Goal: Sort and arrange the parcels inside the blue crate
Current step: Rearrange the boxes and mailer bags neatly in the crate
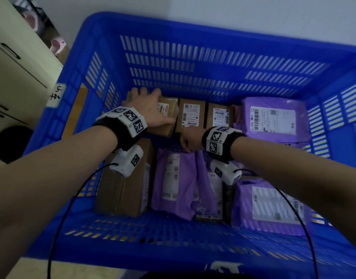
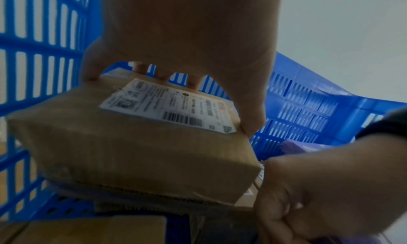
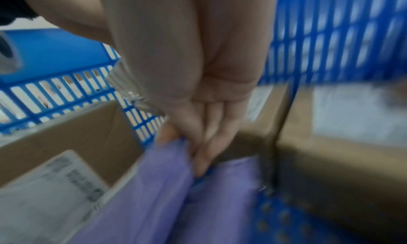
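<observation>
Inside the blue crate (image 1: 193, 27) lie brown cardboard parcels and purple mailer bags. My left hand (image 1: 147, 105) grips a small brown box (image 1: 169, 115) at the far left of the back row; the left wrist view shows the left hand's (image 2: 176, 73) fingers and thumb curled over the labelled brown box (image 2: 132, 143). My right hand (image 1: 190, 141) pinches the top edge of a purple bag (image 1: 173, 182) in the front row. In the right wrist view the right hand's fingers (image 3: 207, 143) hold the purple bag (image 3: 154, 186) by its fold.
Two more small brown boxes (image 1: 190, 115) stand in the back row beside a large purple bag (image 1: 273, 119). A tall brown box (image 1: 122, 188) stands front left, another purple bag (image 1: 271, 206) front right. A cream cabinet (image 1: 16, 63) stands left of the crate.
</observation>
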`<state>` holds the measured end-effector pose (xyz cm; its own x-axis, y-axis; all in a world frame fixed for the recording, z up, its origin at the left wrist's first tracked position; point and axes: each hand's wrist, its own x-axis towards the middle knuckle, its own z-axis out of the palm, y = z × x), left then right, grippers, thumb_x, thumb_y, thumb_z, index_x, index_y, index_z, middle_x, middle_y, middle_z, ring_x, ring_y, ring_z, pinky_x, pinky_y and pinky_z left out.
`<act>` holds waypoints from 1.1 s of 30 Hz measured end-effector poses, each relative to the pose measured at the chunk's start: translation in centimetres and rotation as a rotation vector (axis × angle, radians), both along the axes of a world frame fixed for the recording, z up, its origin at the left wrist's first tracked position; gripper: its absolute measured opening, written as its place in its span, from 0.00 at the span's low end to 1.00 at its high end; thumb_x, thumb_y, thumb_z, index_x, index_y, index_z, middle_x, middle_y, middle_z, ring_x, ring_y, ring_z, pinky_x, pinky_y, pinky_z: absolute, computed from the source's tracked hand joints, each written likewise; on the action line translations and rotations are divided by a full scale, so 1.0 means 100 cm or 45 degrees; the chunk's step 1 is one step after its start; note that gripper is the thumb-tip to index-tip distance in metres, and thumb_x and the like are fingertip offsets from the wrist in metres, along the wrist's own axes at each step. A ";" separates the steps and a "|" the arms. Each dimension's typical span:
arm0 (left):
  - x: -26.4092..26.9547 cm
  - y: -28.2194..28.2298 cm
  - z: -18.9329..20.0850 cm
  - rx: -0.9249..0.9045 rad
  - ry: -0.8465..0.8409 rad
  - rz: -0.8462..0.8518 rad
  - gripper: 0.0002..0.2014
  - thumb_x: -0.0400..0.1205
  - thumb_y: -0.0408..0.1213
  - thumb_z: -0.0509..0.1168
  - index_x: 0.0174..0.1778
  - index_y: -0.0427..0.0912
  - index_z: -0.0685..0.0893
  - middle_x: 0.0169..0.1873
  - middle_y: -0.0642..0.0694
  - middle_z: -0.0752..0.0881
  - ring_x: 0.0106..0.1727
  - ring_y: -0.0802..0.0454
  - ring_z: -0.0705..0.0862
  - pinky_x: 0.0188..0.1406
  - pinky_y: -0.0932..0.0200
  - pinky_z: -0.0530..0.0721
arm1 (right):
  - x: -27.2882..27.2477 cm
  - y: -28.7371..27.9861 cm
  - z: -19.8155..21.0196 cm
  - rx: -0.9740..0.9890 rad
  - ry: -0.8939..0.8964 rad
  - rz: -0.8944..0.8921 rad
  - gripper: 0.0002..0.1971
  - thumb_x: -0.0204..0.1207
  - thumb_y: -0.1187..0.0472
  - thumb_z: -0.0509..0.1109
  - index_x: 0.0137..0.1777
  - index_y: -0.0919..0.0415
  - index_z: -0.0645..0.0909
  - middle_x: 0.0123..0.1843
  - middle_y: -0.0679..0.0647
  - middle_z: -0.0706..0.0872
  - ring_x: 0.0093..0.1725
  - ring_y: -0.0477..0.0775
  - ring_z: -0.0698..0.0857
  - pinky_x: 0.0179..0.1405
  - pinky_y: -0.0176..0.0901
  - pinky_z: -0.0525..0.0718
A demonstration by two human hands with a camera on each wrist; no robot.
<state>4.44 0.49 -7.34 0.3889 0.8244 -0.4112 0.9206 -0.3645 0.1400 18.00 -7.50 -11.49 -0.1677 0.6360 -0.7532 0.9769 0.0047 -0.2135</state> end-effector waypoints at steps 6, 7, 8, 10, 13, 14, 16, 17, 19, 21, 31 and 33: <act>0.002 -0.003 -0.004 -0.016 0.112 -0.007 0.48 0.66 0.72 0.66 0.77 0.51 0.61 0.78 0.40 0.61 0.79 0.34 0.57 0.71 0.27 0.65 | 0.002 -0.005 -0.007 -0.057 -0.050 0.069 0.17 0.81 0.61 0.61 0.65 0.67 0.80 0.64 0.61 0.83 0.57 0.58 0.81 0.53 0.45 0.78; -0.001 -0.002 -0.006 -0.020 0.127 0.001 0.49 0.65 0.73 0.65 0.78 0.50 0.59 0.79 0.39 0.60 0.79 0.33 0.56 0.72 0.28 0.65 | 0.000 -0.006 -0.008 -0.076 -0.049 0.049 0.18 0.79 0.60 0.62 0.66 0.66 0.80 0.64 0.60 0.83 0.58 0.58 0.82 0.56 0.47 0.80; -0.005 -0.001 -0.009 -0.027 0.143 0.010 0.51 0.65 0.73 0.64 0.79 0.50 0.57 0.79 0.38 0.59 0.79 0.32 0.56 0.73 0.30 0.65 | -0.001 -0.006 -0.010 -0.086 -0.034 0.042 0.18 0.78 0.58 0.64 0.66 0.65 0.80 0.63 0.59 0.84 0.60 0.59 0.82 0.59 0.49 0.82; -0.012 0.001 -0.012 -0.068 0.163 0.051 0.51 0.67 0.73 0.64 0.81 0.51 0.54 0.80 0.36 0.58 0.79 0.31 0.55 0.75 0.32 0.62 | -0.003 -0.007 -0.013 -0.073 0.023 -0.002 0.18 0.78 0.58 0.62 0.65 0.64 0.80 0.65 0.60 0.83 0.63 0.61 0.82 0.64 0.52 0.81; -0.019 0.002 -0.011 -0.112 0.161 0.091 0.49 0.71 0.70 0.63 0.82 0.48 0.54 0.79 0.34 0.60 0.79 0.32 0.56 0.79 0.40 0.58 | -0.009 -0.002 -0.014 -0.053 0.047 -0.035 0.19 0.81 0.57 0.58 0.66 0.66 0.79 0.68 0.61 0.81 0.66 0.61 0.79 0.69 0.49 0.76; -0.020 0.002 -0.010 -0.119 0.162 0.087 0.48 0.71 0.69 0.63 0.82 0.47 0.55 0.79 0.33 0.60 0.79 0.33 0.57 0.78 0.42 0.57 | -0.011 -0.001 -0.013 -0.053 0.063 -0.040 0.20 0.80 0.55 0.58 0.66 0.66 0.80 0.68 0.61 0.80 0.66 0.61 0.78 0.70 0.52 0.76; -0.020 0.002 -0.010 -0.122 0.184 0.054 0.48 0.72 0.70 0.63 0.82 0.46 0.55 0.78 0.34 0.61 0.78 0.34 0.59 0.77 0.44 0.59 | -0.016 0.003 -0.011 -0.054 0.112 -0.063 0.21 0.78 0.53 0.59 0.64 0.64 0.81 0.66 0.61 0.82 0.64 0.62 0.80 0.68 0.58 0.78; -0.020 0.003 -0.010 -0.120 0.197 0.031 0.49 0.71 0.71 0.62 0.82 0.46 0.55 0.78 0.34 0.62 0.78 0.35 0.60 0.76 0.44 0.60 | -0.018 0.005 -0.010 -0.053 0.127 -0.052 0.21 0.78 0.52 0.60 0.64 0.64 0.81 0.65 0.60 0.82 0.63 0.62 0.81 0.67 0.58 0.79; -0.019 0.005 -0.012 -0.135 0.211 0.000 0.51 0.69 0.73 0.62 0.82 0.47 0.56 0.79 0.37 0.62 0.78 0.35 0.60 0.77 0.41 0.63 | -0.021 0.007 -0.009 -0.057 0.140 -0.044 0.21 0.79 0.53 0.60 0.66 0.63 0.80 0.65 0.59 0.82 0.63 0.61 0.81 0.66 0.56 0.80; -0.017 0.006 -0.012 -0.157 0.224 -0.022 0.52 0.67 0.74 0.62 0.82 0.49 0.56 0.79 0.39 0.62 0.79 0.35 0.59 0.76 0.37 0.65 | -0.023 0.007 -0.009 -0.057 0.166 -0.080 0.19 0.78 0.55 0.62 0.65 0.63 0.80 0.64 0.60 0.83 0.62 0.61 0.82 0.64 0.55 0.81; -0.013 0.008 -0.010 -0.199 0.245 -0.062 0.46 0.67 0.72 0.64 0.77 0.51 0.64 0.75 0.42 0.68 0.74 0.35 0.64 0.71 0.40 0.69 | -0.005 0.030 -0.006 0.379 0.159 -0.398 0.14 0.77 0.67 0.62 0.63 0.66 0.78 0.61 0.64 0.82 0.58 0.64 0.82 0.47 0.46 0.79; -0.014 0.007 -0.008 -0.176 0.253 -0.077 0.45 0.68 0.72 0.64 0.78 0.52 0.64 0.74 0.42 0.69 0.73 0.37 0.66 0.69 0.42 0.69 | -0.002 0.043 -0.005 0.457 0.146 -0.373 0.16 0.78 0.68 0.63 0.65 0.64 0.75 0.63 0.64 0.81 0.59 0.63 0.81 0.48 0.45 0.78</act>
